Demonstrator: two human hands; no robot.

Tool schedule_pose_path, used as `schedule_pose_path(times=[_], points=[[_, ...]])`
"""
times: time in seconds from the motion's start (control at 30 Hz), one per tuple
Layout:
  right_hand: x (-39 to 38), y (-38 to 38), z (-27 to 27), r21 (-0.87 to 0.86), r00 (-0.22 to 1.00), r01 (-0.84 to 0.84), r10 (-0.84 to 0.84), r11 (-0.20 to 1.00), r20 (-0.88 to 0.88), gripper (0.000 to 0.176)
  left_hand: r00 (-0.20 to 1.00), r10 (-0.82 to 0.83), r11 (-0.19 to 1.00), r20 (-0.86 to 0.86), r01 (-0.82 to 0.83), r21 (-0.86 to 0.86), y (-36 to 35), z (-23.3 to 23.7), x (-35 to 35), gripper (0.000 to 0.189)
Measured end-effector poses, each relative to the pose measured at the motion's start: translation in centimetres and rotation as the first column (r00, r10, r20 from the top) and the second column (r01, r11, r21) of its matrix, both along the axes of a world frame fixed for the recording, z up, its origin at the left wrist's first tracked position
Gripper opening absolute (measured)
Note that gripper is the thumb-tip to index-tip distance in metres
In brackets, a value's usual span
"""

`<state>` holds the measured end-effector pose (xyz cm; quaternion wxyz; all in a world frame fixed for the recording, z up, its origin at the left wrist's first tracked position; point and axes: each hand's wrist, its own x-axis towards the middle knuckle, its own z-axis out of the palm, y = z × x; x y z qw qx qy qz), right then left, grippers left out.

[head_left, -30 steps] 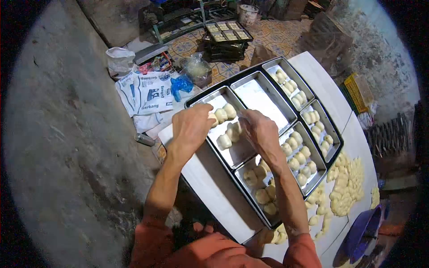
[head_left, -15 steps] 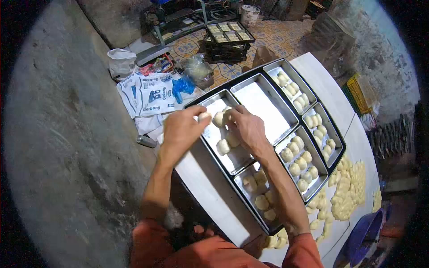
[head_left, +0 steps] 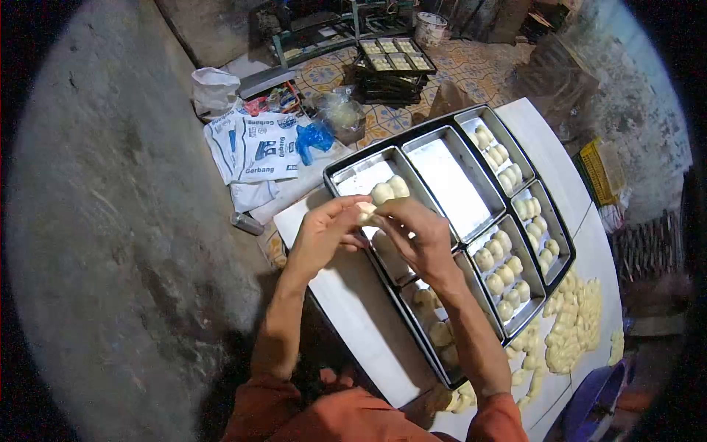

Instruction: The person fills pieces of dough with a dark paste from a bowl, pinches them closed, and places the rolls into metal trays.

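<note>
My left hand and my right hand meet over the near-left pan of a black-rimmed baking tray. Fingertips of both hands pinch a small pale piece of dough between them. Just beyond it, two dough balls sit side by side on the pan's metal bottom; others there are partly hidden by my right hand. Rows of dough balls fill the pan to the right. More dough balls lie in the nearest pan, partly covered by my right forearm.
Loose dough pieces spread over the white table at the right, near a purple tub. Printed white sacks and a blue plastic bag lie beyond the left edge. Stacked trays stand on the tiled floor.
My hands have come together, moving nearer to me, with a dough piece now between their fingertips. The right hand has let go of the ball in the pan. The view has shifted slightly.
</note>
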<state>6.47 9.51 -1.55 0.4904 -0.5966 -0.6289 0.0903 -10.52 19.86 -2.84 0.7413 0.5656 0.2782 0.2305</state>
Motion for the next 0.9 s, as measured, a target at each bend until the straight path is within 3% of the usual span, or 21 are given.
schedule_pose_path(times=[0.07,0.1,0.2,0.23,0.33,0.37,0.47,0.5,0.6,0.63,0.67,0.73,0.77,0.87,0.9], points=[[0.2,-0.5,0.4,-0.152,0.994,-0.02,0.003,0.988,-0.11,0.017,0.999,-0.014,0.996,-0.037,0.018,0.088,0.0,-0.3,-0.2,0.044],[0.1,-0.7,1.2,-0.16,0.989,-0.059,0.036,0.985,-0.142,0.016,0.997,0.013,1.0,0.081,-0.014,0.009,-0.3,-0.1,0.1,0.04],[-0.1,-0.7,1.5,-0.276,0.969,-0.07,0.0,0.959,-0.246,0.017,0.999,0.047,0.999,0.004,-0.047,0.024,0.3,-0.5,-0.4,0.029],[0.0,-0.7,1.0,-0.356,0.965,-0.076,-0.021,0.931,-0.26,0.026,0.994,0.106,0.992,-0.024,-0.105,0.066,0.1,0.0,-0.2,0.021],[-1.4,-1.6,1.7,-0.193,0.992,-0.045,0.021,0.98,-0.125,0.038,0.982,0.187,0.98,0.031,-0.189,0.059,-0.1,-0.1,0.1,0.021],[-1.7,-1.8,1.7,-0.226,0.99,-0.09,0.062,0.97,-0.125,0.044,0.979,0.2,0.974,-0.025,-0.196,0.115,0.0,-0.2,0.0,0.028],[-1.6,-1.5,0.2,-0.218,0.993,-0.034,0.057,0.975,0.1,0.039,0.953,0.238,0.943,-0.188,-0.179,0.281,0.5,-0.2,-0.1,0.049],[-1.8,-1.0,-0.1,-0.236,1.0,0.012,-0.008,0.972,0.016,0.029,0.936,0.246,0.93,-0.251,-0.155,0.333,0.5,0.4,-0.2,0.057],[-2.0,0.8,1.2,-0.321,0.961,0.121,-0.192,0.939,-0.2,0.023,0.837,0.446,0.797,-0.318,-0.21,0.566,1.5,-0.2,-0.1,0.055],[-1.9,1.9,-0.1,-0.239,0.918,0.119,-0.198,0.964,-0.342,0.026,0.814,0.467,0.793,-0.346,-0.212,0.571,1.7,1.0,0.0,0.046],[-1.6,2.5,-0.6,-0.276,0.922,0.145,-0.231,0.95,-0.312,0.03,0.806,0.509,0.724,-0.302,-0.211,0.657,1.8,1.3,0.0,0.044],[-0.8,3.7,-2.9,-0.339,0.957,0.276,-0.223,0.9,0.187,0.032,0.791,0.578,0.558,-0.199,-0.206,0.804,2.0,1.6,0.1,0.04],[-0.5,4.2,-3.3,-0.492,0.924,0.319,-0.15,0.81,0.352,0.035,0.805,0.541,0.585,-0.243,-0.153,0.796,2.1,1.9,0.2,0.034],[-0.8,3.9,-0.9,-0.516,0.92,0.349,-0.183,0.782,0.345,0.033,0.845,0.49,0.375,-0.212,0.015,0.927,2.6,0.0,0.1,0.03],[-0.7,3.5,-1.3,-0.408,0.895,0.403,-0.261,0.819,0.361,0.027,0.852,0.462,0.392,-0.247,0.053,0.919,2.5,0.1,0.0,0.027]])
